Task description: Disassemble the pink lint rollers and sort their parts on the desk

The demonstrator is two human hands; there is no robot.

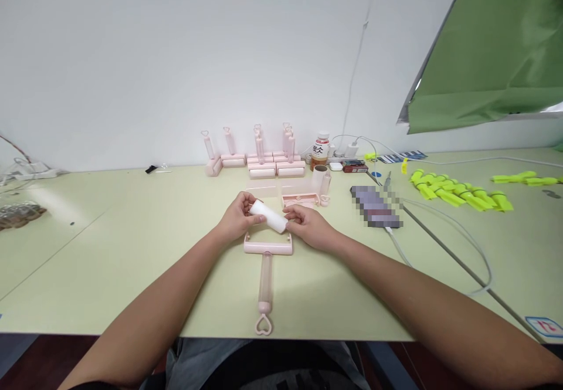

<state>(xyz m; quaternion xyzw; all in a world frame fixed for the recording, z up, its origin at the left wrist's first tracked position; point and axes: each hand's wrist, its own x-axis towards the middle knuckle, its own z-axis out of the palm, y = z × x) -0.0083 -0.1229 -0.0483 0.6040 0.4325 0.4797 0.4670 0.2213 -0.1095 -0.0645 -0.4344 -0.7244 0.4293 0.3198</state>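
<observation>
A white lint roller refill is held tilted between my two hands, just above a pink lint roller frame. My left hand grips its upper left end, thumb in front. At the lower right end, my right hand has its thumb and fingertips closed on the roll. The pink lint roller frame lies flat on the table below, its two side arms pointing away from me. Its clear pink handle runs toward me and ends in a heart-shaped loop near the table edge.
Several pink lint rollers stand along the wall. Nearer are a pink cover, a cardboard-cored roll and clear covers. A bottle, a phone with its cable, and several neon yellow pieces lie rightward.
</observation>
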